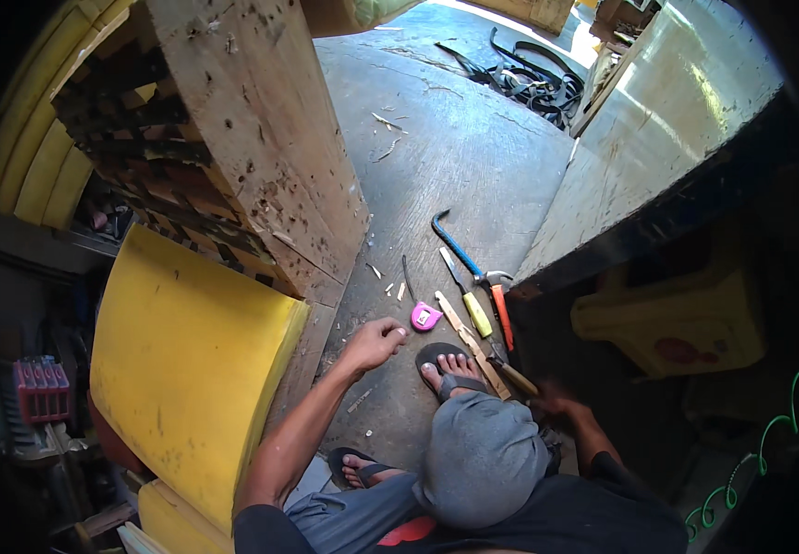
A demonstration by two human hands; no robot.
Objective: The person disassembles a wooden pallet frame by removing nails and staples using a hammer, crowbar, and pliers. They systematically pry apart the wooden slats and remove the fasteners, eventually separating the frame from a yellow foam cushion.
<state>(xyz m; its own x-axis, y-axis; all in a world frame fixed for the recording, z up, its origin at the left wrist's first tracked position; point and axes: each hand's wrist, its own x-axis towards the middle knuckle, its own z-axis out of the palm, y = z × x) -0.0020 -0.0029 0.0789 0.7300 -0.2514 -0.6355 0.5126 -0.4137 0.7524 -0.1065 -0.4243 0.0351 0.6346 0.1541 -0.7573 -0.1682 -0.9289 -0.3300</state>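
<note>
My left hand [374, 345] is closed, its fingers curled in above the floor, with nothing visible in it. Just beyond it lies a pink tape measure [425, 317]. Beside my sandalled foot, a thin strip of wood [462, 331] with a notched, split middle rests on the floor. My right hand [558, 406], in shadow and a little blurred, is closed at the end of a wooden-handled tool [517, 378]; the tool's metal end sits by the strip. A yellow-handled chisel [475, 312], an orange-handled hammer [501, 314] and a blue pry bar [455, 242] lie close by.
A worn wooden frame with webbing [266, 120] stands at the left, beside yellow foam [187, 342]. A pale panel [658, 129] leans in from the right, above a yellow plastic stool [672, 319]. Black straps [533, 78] lie far off; a green coiled hose [762, 443] hangs right.
</note>
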